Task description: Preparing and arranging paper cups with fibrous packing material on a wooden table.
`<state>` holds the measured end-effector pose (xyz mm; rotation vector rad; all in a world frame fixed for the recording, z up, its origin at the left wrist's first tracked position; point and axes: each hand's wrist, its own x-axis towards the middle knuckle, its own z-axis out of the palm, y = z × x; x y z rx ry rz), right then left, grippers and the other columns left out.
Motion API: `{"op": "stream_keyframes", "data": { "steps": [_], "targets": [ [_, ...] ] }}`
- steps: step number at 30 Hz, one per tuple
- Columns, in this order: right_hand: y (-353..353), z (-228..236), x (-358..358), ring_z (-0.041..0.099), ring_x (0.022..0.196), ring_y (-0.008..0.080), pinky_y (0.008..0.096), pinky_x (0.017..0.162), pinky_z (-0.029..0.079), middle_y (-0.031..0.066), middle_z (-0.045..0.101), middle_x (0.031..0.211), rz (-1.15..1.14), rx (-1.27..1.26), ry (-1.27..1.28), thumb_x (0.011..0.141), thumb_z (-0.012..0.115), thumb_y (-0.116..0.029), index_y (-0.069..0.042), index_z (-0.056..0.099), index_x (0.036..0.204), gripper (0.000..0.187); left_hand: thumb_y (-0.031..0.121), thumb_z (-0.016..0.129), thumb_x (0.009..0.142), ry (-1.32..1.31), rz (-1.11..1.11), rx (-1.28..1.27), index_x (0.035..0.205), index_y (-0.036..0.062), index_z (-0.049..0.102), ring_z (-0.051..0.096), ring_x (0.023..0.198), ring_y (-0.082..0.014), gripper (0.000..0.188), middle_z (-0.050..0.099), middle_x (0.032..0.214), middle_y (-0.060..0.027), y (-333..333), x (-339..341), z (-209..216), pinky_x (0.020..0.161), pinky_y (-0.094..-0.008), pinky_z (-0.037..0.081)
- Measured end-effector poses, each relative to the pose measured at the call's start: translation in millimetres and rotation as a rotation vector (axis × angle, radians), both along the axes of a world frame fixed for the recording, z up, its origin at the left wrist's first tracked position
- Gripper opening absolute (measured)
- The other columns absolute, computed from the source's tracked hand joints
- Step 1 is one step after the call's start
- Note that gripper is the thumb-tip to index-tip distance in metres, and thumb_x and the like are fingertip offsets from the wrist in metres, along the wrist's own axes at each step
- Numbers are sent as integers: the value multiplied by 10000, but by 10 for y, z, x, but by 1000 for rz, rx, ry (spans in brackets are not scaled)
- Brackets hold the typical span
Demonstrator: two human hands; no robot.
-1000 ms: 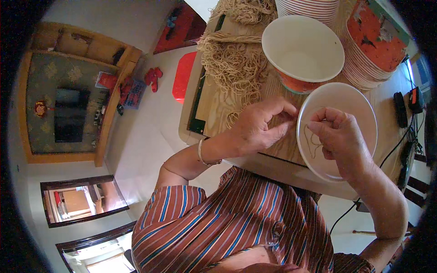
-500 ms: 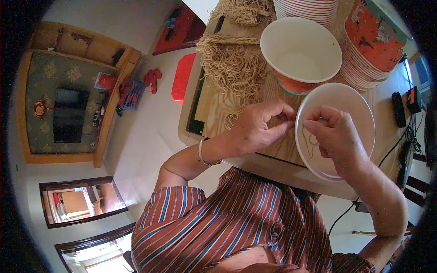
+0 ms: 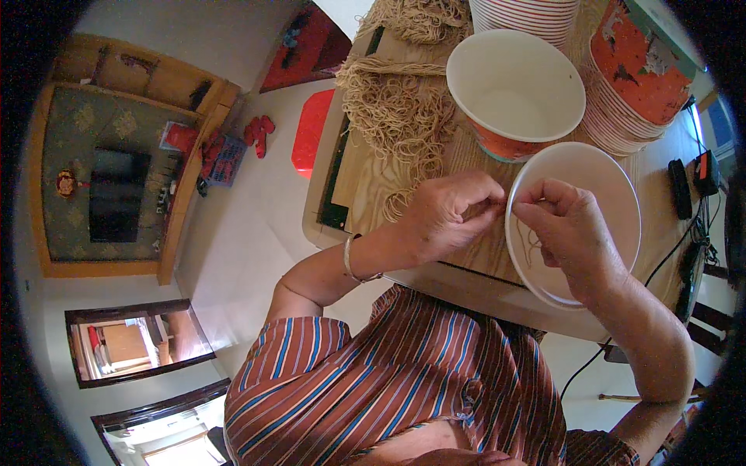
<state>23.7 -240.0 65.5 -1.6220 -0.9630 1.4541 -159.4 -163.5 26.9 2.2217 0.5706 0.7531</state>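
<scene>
The table [image 3: 483,260] spans the upper right of the view. Taking the front tub as the clock's centre, a tangled string heap [image 3: 400,116] lies at 10 o'clock, with more of it farther up. The right stack [image 3: 622,136], nested tubs with a scuffed red side, stands at 1 o'clock. The white front tub [image 3: 618,213] tilts its mouth toward the wearer. The back tub [image 3: 517,81] is at 11 o'clock, just beside it, and the rear stack [image 3: 524,15] lies past that, cut by the upper edge.

The right hand [image 3: 575,237] reaches over the front tub from 5 o'clock, thumb and forefinger pinched on a strand. The left hand [image 3: 454,217] is at 9 o'clock, fingertips together just by the rim; I cannot tell whether anything is between them. A bangle [image 3: 350,260] circles its wrist. The thin strand [image 3: 531,247] dangles below the right fingertips, against the front tub's inside.
</scene>
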Motion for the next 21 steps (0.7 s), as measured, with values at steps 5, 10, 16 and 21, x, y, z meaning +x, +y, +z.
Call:
{"op": "stream_keyframes", "data": {
  "steps": [5, 10, 16, 21],
  "targets": [
    [-3, -13, 36, 533, 592, 74, 239, 490, 420, 23, 610, 697, 55, 71, -80, 870, 652, -133, -4, 633, 893, 132, 23, 644, 825, 44, 132, -67, 937, 25, 624, 646, 837, -173, 114, 649, 878, -79, 3, -77, 35, 747, -287, 506],
    [-83, -79, 117, 516, 586, 69, 239, 511, 421, 17, 587, 686, 101, 154, -191, 880, 633, -119, -11, 617, 888, 110, 21, 621, 849, 44, 253, -252, 919, 36, 621, 627, 844, -145, 71, 643, 895, -59, 84, -225, 110, 741, -275, 495],
    [-87, -159, 31, 501, 567, 73, 234, 510, 413, 9, 550, 651, 100, 236, -138, 898, 600, -124, -14, 589, 857, 118, -1, 592, 873, -312, 22, 30, 980, 57, 600, 622, 961, -163, 122, 653, 1008, -76, 167, -156, 126, 799, -280, 496],
    [-26, -235, -59, 522, 583, 84, 232, 535, 427, 17, 567, 667, 65, 272, -95, 904, 579, -127, -10, 585, 870, 121, 88, 601, 894, -230, -125, 182, 993, 70, 599, 655, 859, -208, 100, 659, 945, -72, 258, 106, 191, 757, -325, 516]
  ]
}}
